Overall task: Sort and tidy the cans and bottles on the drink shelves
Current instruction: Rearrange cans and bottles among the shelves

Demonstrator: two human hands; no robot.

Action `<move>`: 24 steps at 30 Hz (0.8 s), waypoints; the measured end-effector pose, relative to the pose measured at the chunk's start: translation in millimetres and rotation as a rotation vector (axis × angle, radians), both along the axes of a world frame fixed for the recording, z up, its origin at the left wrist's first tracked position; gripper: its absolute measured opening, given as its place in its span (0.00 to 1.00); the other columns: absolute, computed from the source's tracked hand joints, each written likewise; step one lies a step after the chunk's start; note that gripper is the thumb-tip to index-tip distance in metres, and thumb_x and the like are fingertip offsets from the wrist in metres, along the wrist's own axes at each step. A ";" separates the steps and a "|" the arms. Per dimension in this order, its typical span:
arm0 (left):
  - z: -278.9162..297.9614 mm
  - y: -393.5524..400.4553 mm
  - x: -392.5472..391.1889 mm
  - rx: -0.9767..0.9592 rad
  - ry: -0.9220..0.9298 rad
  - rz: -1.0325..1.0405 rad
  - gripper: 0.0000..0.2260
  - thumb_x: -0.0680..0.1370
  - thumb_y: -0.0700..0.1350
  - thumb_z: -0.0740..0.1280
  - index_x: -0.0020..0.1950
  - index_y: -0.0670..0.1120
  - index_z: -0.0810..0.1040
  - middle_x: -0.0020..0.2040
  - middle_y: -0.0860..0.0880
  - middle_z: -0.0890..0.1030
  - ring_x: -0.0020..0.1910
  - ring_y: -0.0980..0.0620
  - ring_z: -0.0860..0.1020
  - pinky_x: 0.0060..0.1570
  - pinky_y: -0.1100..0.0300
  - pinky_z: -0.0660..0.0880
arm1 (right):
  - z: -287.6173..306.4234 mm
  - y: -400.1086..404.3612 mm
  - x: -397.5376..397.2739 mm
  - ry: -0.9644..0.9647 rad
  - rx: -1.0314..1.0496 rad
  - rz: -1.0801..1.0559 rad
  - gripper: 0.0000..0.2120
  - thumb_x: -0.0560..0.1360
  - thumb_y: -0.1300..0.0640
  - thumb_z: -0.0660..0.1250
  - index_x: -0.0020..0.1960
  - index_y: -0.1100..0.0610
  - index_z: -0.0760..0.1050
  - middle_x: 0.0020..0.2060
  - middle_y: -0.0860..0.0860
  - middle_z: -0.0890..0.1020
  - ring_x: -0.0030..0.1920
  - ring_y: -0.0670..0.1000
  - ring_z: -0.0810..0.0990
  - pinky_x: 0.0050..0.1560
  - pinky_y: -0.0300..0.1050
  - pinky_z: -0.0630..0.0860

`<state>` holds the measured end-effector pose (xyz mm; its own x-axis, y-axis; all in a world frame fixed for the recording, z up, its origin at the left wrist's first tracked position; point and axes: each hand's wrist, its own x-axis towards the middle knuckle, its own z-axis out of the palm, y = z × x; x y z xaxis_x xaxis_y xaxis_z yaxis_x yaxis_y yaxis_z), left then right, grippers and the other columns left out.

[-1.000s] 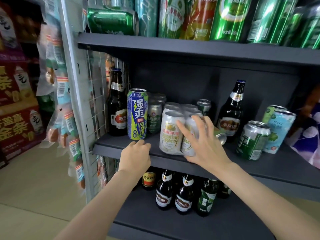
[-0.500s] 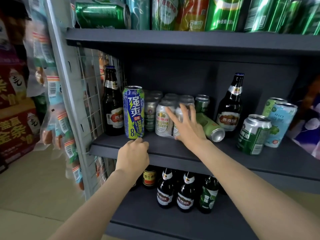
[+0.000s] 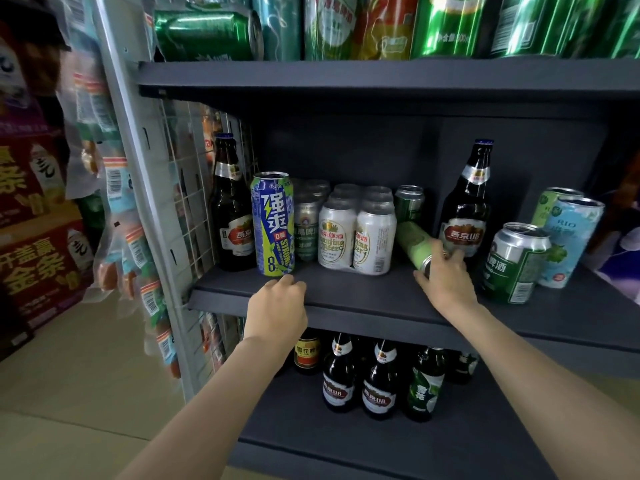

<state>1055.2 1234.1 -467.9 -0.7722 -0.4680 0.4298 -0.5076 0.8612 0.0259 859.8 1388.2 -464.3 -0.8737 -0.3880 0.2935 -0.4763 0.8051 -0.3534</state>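
On the middle shelf a pale green can lies on its side, and my right hand curls round its near end. Left of it stands a wrapped pack of white beer cans, pushed back from the edge. A tall blue and green can stands upright near the front left. Just below that can, my left hand rests on the shelf's front edge with fingers loosely curled, holding nothing. Brown bottles stand at the left and right.
A green and silver can and two pale cans stand at the right of the middle shelf. Green cans fill the shelf above. Several bottles stand on the shelf below. A wire grid with hanging snack packets flanks the left.
My right hand pushed the white can pack back on the shelf, then moved right and took hold of the lying pale green can. My left hand stayed on the shelf edge.
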 end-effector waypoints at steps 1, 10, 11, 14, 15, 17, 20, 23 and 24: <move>0.2 0.0 0.2 -0.003 -0.004 0.002 0.09 0.77 0.40 0.58 0.54 0.46 0.74 0.54 0.49 0.75 0.54 0.49 0.74 0.41 0.61 0.68 | 0.8 -1.0 4.6 0.024 0.008 -0.019 0.26 0.75 0.53 0.66 0.67 0.59 0.58 0.62 0.64 0.65 0.57 0.64 0.71 0.50 0.53 0.72; -0.1 0.1 0.3 0.012 -0.012 0.006 0.10 0.77 0.41 0.58 0.55 0.46 0.76 0.54 0.50 0.76 0.55 0.49 0.74 0.43 0.59 0.70 | 31.8 12.5 37.0 -0.200 0.031 -0.020 0.44 0.69 0.39 0.70 0.72 0.58 0.51 0.65 0.61 0.67 0.63 0.62 0.70 0.55 0.51 0.71; -0.2 -1.5 0.2 0.039 0.009 -0.003 0.10 0.77 0.42 0.58 0.55 0.46 0.77 0.54 0.49 0.76 0.55 0.48 0.75 0.44 0.58 0.71 | 36.1 8.3 34.1 -0.283 0.036 0.003 0.42 0.69 0.42 0.70 0.71 0.60 0.53 0.65 0.60 0.68 0.62 0.61 0.71 0.52 0.49 0.70; -3.5 -16.4 3.7 0.284 0.318 -0.019 0.13 0.76 0.42 0.62 0.58 0.44 0.79 0.55 0.45 0.78 0.56 0.44 0.74 0.50 0.53 0.73 | 33.7 3.5 29.3 -0.378 0.039 0.022 0.34 0.70 0.49 0.70 0.66 0.63 0.59 0.60 0.59 0.72 0.58 0.59 0.74 0.46 0.45 0.69; -2.7 -22.4 5.3 0.372 0.482 0.005 0.15 0.75 0.42 0.65 0.60 0.42 0.77 0.57 0.43 0.76 0.57 0.42 0.73 0.53 0.51 0.72 | 30.4 5.2 29.9 -0.366 0.024 0.018 0.32 0.70 0.49 0.70 0.65 0.64 0.60 0.59 0.60 0.73 0.58 0.60 0.74 0.47 0.46 0.69; 5.2 -32.2 3.9 0.536 0.719 0.092 0.23 0.73 0.44 0.70 0.65 0.39 0.71 0.60 0.39 0.71 0.61 0.41 0.69 0.57 0.49 0.69 | 24.4 10.2 35.9 -0.281 -0.028 -0.004 0.31 0.71 0.50 0.70 0.65 0.64 0.60 0.59 0.61 0.72 0.58 0.62 0.73 0.51 0.48 0.70; 22.5 -43.9 -9.9 0.618 0.790 0.092 0.33 0.70 0.47 0.73 0.70 0.39 0.62 0.64 0.40 0.67 0.65 0.43 0.66 0.64 0.51 0.65 | 5.0 16.2 52.5 0.018 -0.206 -0.018 0.36 0.73 0.51 0.68 0.72 0.63 0.54 0.60 0.62 0.69 0.59 0.61 0.69 0.53 0.51 0.70; 43.1 -54.0 -29.8 0.581 0.823 0.010 0.40 0.69 0.50 0.74 0.73 0.40 0.57 0.68 0.42 0.65 0.67 0.45 0.64 0.67 0.49 0.64 | -11.1 16.1 64.5 0.202 -0.515 0.147 0.38 0.72 0.53 0.70 0.74 0.60 0.54 0.59 0.58 0.68 0.56 0.54 0.69 0.50 0.45 0.69; 47.5 -56.0 -36.4 0.565 0.834 0.014 0.41 0.69 0.51 0.74 0.73 0.41 0.56 0.68 0.42 0.65 0.68 0.44 0.63 0.67 0.49 0.63 | -12.4 13.2 64.0 0.213 -0.554 0.195 0.39 0.70 0.54 0.71 0.74 0.59 0.55 0.59 0.56 0.67 0.54 0.51 0.69 0.49 0.43 0.68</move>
